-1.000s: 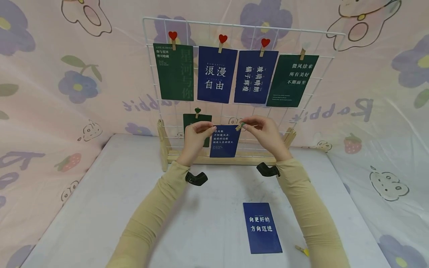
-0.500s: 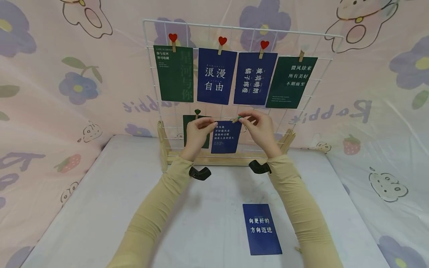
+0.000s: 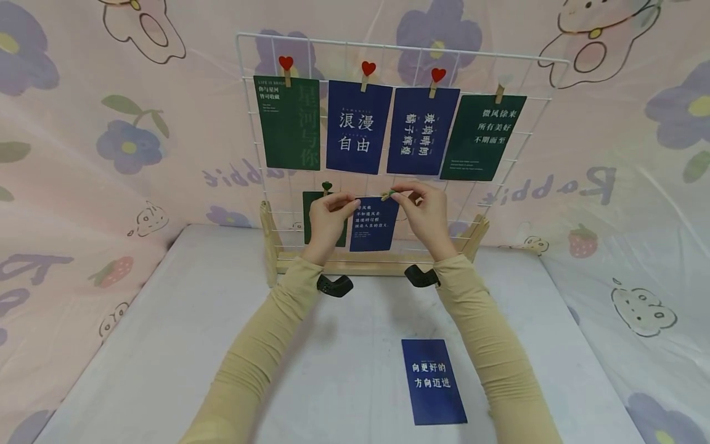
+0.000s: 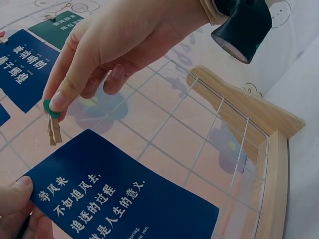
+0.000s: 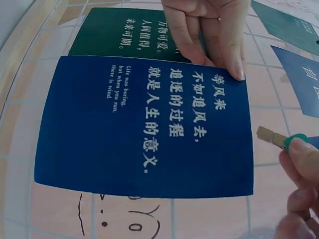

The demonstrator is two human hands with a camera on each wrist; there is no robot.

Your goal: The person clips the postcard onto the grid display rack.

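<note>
My left hand (image 3: 327, 222) pinches a dark blue card (image 3: 374, 228) with white writing at its upper left corner, holding it upright against the wire grid. Between the thumb and fingers of my right hand (image 3: 424, 213) is a small wooden clothespin (image 4: 54, 129) with a green top. In both wrist views the clothespin (image 5: 271, 136) stands a little apart from the card's upper edge. Just left of the blue card hangs a green card (image 3: 312, 216), held by a clothespin with a dark green heart (image 3: 327, 185) and partly hidden behind my left hand.
The white wire grid rack (image 3: 399, 45) stands on a wooden base (image 3: 360, 267). Along its upper row several cards hang from clothespins, among them a blue card (image 3: 357, 126) and a green card (image 3: 482, 137). Another blue card (image 3: 434, 382) lies on the white table (image 3: 344, 382).
Both hands have risen slightly, lifting the blue card up the grid. My right hand has shifted left with the clothespin. My right sleeve now covers the yellow-topped clothespin on the table.
</note>
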